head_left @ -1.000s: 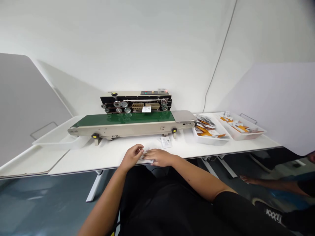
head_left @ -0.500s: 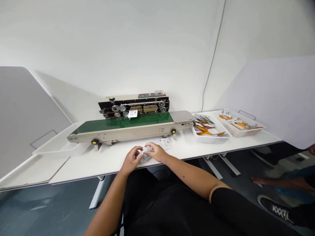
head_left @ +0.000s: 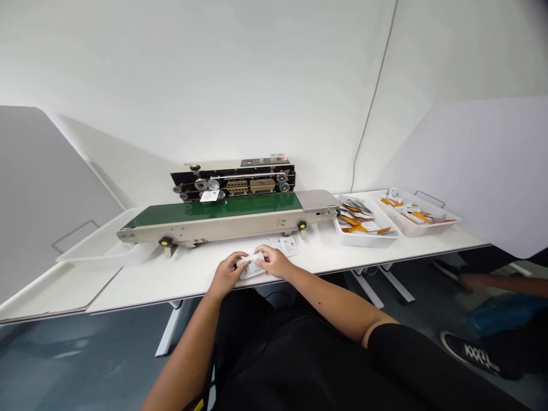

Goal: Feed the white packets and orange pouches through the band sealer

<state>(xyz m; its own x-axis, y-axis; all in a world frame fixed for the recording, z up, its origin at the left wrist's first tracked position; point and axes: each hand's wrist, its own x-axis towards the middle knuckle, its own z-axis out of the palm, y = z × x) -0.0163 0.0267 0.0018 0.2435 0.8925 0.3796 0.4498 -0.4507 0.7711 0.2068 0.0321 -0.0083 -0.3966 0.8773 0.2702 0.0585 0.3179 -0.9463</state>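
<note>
My left hand (head_left: 226, 272) and my right hand (head_left: 274, 261) meet near the white table's (head_left: 141, 282) front edge, both pinching a small white pouch (head_left: 252, 266) between them. Another small white pouch (head_left: 289, 245) lies flat on the table just beyond my right hand. Behind them stands a band sealer with a green conveyor belt (head_left: 218, 207). A white pouch (head_left: 210, 196) rides under the sealer's roller head (head_left: 234, 181), toward its left end.
Two white trays (head_left: 365, 238) (head_left: 417, 230) with orange and white packets sit at the right. An empty white tray (head_left: 100, 248) stands under the belt's left end. Grey partitions flank both sides. Another person's arm (head_left: 492, 281) and shoe (head_left: 471, 354) show at the lower right.
The pouch in the sealer has travelled leftward along the belt. My hands lifted the small pouch off the table edge and now hold it between them. The other person's arm moved up.
</note>
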